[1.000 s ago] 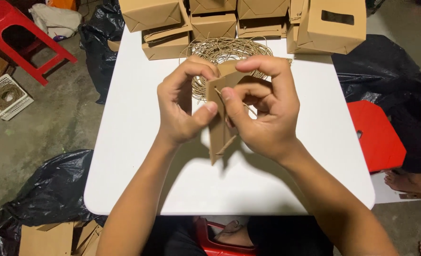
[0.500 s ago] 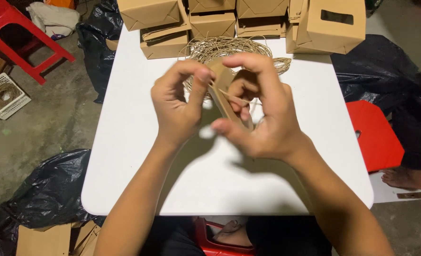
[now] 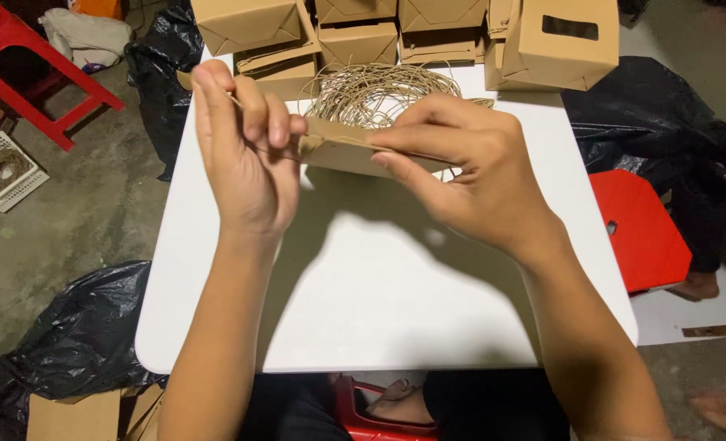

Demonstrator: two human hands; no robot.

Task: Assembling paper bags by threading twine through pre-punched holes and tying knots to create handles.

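White table [image 3: 395, 310] filled most of the view; brown cardboard boxes [image 3: 363, 37] lined its far edge. Black plastic bags [image 3: 77, 335] and red stools [image 3: 636, 229] flanked it. Right hand [image 3: 477, 175] pinched a flattened cardboard piece [image 3: 346, 151] above the table. Left hand [image 3: 244, 155] closed on thin twine [image 3: 236, 100] at that piece's end. Twine coil [image 3: 379, 94] lay behind.

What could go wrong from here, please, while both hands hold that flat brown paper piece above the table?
The left hand pinches a thin cord at one end of the folded paper piece; a hard pull might tear the paper there. The right hand hovers just over the loose twine pile, so strands could snag and drag. The finished boxes crowd the table edge and could be knocked.
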